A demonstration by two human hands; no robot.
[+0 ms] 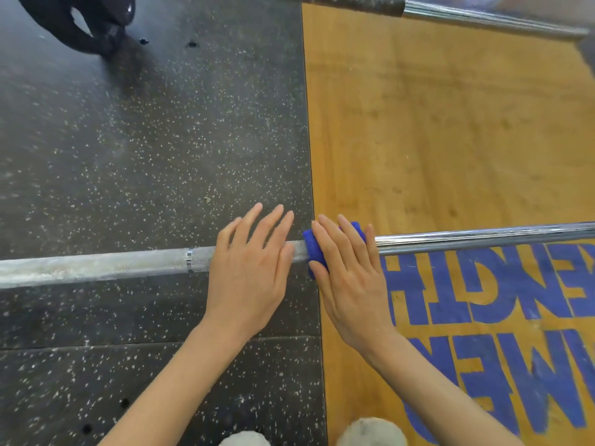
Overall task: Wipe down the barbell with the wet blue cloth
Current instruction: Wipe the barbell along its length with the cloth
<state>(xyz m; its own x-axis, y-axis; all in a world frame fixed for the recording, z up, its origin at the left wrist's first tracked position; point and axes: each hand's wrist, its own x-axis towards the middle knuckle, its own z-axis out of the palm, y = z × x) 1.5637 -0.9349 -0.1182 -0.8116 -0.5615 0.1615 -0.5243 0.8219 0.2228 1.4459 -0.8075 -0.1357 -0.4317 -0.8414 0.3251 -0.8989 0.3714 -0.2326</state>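
Two hands lie on the barbell (128, 263), which stretches across the floor from the speckled black rubber mat (145, 140) onto the wooden platform (450, 123). Left hand (249, 262) rests flat on the bar, fingers straight and slightly spread. Right hand (349, 268) presses the blue cloth (314, 252), wrapped around the bar, with straight fingers close together, just beside the left hand. Blue lettering (483, 284) marks the wood.

The barbell (467, 238) lies level, running from nine o'clock to three o'clock, its left stretch dull and chalky, its right stretch bright chrome. The blue cloth (314, 254) is wrapped around the shaft near its middle, textured and bunched tight.
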